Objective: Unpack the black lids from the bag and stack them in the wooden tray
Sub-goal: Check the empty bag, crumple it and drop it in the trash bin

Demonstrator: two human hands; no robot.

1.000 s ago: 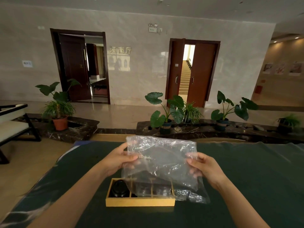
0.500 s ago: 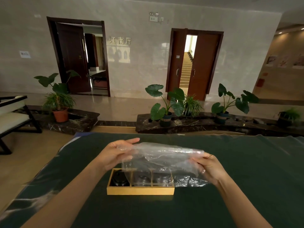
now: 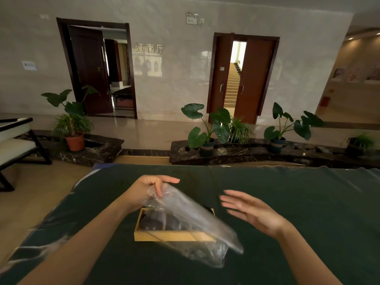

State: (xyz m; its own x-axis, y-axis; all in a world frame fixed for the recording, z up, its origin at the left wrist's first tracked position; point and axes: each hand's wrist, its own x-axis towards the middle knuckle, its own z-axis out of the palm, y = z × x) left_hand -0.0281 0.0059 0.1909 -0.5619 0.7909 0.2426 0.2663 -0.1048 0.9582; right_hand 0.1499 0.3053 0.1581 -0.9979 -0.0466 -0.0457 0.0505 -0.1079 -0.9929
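A clear plastic bag (image 3: 193,225) hangs from my left hand (image 3: 148,191), which pinches its top corner above the tray's far left side. The bag drapes down to the right over a wooden tray (image 3: 156,236) with dividers that rests on the dark green table. Black lids (image 3: 151,222) show dimly through the plastic inside the tray's compartments. The bag itself looks empty. To the right of the tray my right hand (image 3: 250,212) hovers with fingers spread, holding nothing and clear of the bag.
The dark green tablecloth (image 3: 287,202) covers the table, whose left edge (image 3: 67,200) runs diagonally near my left arm. Beyond the far edge stand potted plants (image 3: 207,130) on a stone ledge. A bench (image 3: 14,145) is at the far left.
My right hand let go of the bag and drew away to the right. The bag, held flat by both hands before, now dangles from my left hand over the tray.
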